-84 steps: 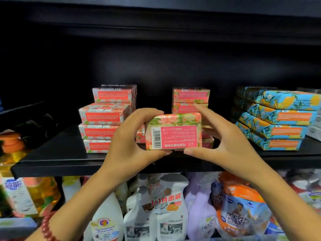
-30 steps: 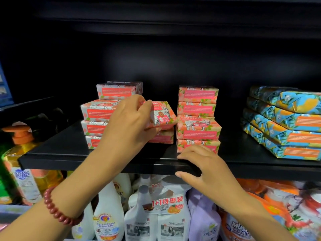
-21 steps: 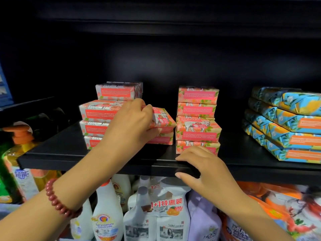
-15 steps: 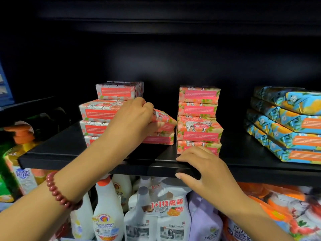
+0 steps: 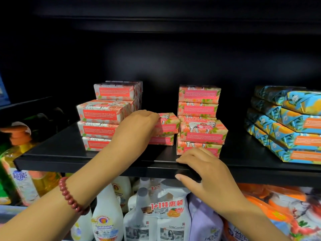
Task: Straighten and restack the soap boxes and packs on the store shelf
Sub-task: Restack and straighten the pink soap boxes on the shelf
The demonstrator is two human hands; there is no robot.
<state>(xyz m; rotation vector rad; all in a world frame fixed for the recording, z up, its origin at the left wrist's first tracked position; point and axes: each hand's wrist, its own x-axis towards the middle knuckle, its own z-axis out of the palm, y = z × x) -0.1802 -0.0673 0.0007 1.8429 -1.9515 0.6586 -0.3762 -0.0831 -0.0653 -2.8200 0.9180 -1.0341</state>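
Since a second ago the pink soap box (image 5: 167,123) went from tilted to near-flat on the low middle box (image 5: 161,140), left hand (image 5: 137,126) gripping its left end, right hand (image 5: 205,169) clamped on the shelf (image 5: 69,153) lip; shoving it further right could knock the offset neighbouring stack (image 5: 199,119).

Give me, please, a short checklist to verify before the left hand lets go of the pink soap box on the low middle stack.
1. Left hand grips the top box: ok.
2. Top box lies flat on the lower box: ok.
3. Top box square with the lower box: not ok, its right end overhangs a little.
4. Right hand holds the shelf edge, clear of the right pink stack: cannot tell, its fingers lie just before the bottom box.
5. Right pink stack aligned: not ok, one box sticks forward.
6. Left pink stack aligned: not ok, boxes staggered.
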